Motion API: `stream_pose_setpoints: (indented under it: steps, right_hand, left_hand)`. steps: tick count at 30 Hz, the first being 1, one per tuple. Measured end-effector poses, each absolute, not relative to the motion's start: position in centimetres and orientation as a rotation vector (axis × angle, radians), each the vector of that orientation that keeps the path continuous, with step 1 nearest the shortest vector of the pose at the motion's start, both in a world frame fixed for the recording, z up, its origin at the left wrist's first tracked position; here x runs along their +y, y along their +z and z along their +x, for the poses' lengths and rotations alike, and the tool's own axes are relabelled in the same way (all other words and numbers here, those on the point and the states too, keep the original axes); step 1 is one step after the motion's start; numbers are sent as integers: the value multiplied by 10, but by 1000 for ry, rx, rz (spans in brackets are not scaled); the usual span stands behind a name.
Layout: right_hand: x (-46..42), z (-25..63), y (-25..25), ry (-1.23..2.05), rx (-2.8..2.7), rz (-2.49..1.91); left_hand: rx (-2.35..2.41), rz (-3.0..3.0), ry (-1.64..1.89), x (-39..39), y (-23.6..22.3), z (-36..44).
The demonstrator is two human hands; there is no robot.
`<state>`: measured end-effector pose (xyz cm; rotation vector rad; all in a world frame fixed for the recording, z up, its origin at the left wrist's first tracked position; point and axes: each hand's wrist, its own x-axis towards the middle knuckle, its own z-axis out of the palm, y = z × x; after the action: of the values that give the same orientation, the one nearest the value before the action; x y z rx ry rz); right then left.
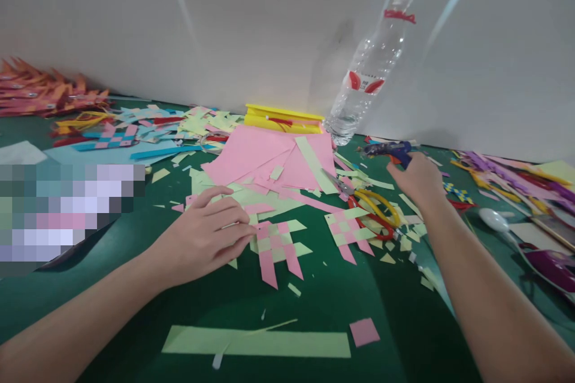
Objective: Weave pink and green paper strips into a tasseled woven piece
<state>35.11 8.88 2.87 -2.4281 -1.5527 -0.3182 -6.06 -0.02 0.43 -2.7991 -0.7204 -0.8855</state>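
Observation:
My left hand (207,233) lies flat on the green table (395,335), its fingers stretched out and resting on the left edge of a woven pink and pale green paper piece (278,248). A second woven piece (349,232) lies to its right. My right hand (417,178) reaches far right and closes on the handle of a blue glue gun (390,149). Scissors with yellow and red handles (375,210) lie between the hands.
Pink paper sheets (265,158) and a yellow box (283,119) sit behind the weaving. A clear plastic bottle (371,72) leans at the white wall. Paper strips and scraps cover both sides. A long green strip (256,342) lies near me.

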Motion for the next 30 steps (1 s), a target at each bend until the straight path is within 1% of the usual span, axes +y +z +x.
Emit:
stream_pose_setpoints:
  steps: [2,6,12,21,30]
  right_hand:
    - [68,343,27,-406,-1671,-2141]
    - [23,321,13,-471,-2014,-1652]
    - [-13,289,-4,-589,-2307,-1271]
    - [-20,275,-6,-708,-2445,-1122]
    - [-20,279,-10,-674,-2482,-1110]
  left_hand:
    - [-729,-2760,-886,1,6,-62]
    - [-757,-2691,-879,4,8,-66]
    - [-795,-2638,-870,10,7,-70]
    - [-775,-2653,-841,10,8,-69]
    - [-807,-2714,-806,5,8,-66]
